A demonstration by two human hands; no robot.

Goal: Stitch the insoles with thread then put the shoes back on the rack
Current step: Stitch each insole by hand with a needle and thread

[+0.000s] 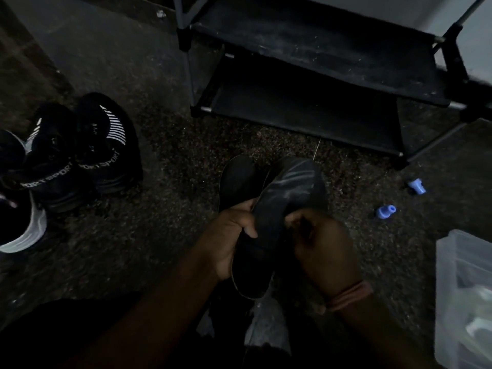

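Note:
Two dark insoles overlap in front of me above the floor. My left hand (pixel 231 235) grips the left insole (pixel 238 179) and the edge of the right insole (pixel 288 187), which shows pale scuff marks. My right hand (pixel 324 243) pinches the right insole's other edge; I cannot make out a needle or thread in it. A thin pale strand (pixel 316 149) rises just beyond the insoles. A pair of black "SPORT" sneakers (pixel 87 153) stands on the floor at the left. The black shoe rack (pixel 314 83) stands at the back, its two shelves bare.
Another dark shoe with a white sole (pixel 29 230) sits at the far left edge. Two small blue spools (pixel 386 211) (pixel 417 185) lie on the speckled floor at the right. A clear plastic container (pixel 463 288) stands at the right edge. The scene is dim.

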